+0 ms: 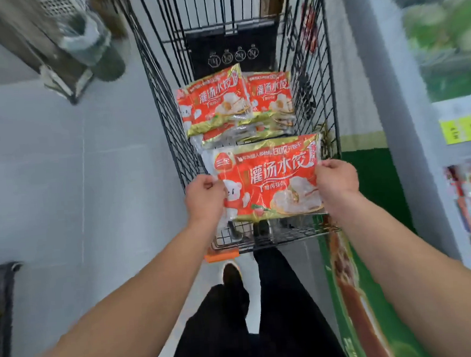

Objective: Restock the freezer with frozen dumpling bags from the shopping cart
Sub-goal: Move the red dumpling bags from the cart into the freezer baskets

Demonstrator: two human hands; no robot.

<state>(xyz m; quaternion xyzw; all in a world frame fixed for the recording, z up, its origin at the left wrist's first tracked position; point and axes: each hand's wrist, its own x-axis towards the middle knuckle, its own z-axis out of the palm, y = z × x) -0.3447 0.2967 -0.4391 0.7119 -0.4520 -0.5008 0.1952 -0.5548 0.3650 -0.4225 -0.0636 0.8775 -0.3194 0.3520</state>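
A red and gold dumpling bag (268, 180) is held flat above the near end of the black wire shopping cart (162, 99). My left hand (203, 198) grips its left edge and my right hand (336, 181) grips its right edge. Deeper in the cart lie more dumpling bags (223, 104) of the same kind, stacked in two piles side by side. The freezer (467, 162) stands along the right, with red packets visible inside its lower part.
A green freezer side panel (356, 295) runs close to the cart's right side. Grey floor tiles spread to the left. A wooden stand (53, 65) and a bin with a plastic liner sit at the far left. My legs and a shoe are below the cart.
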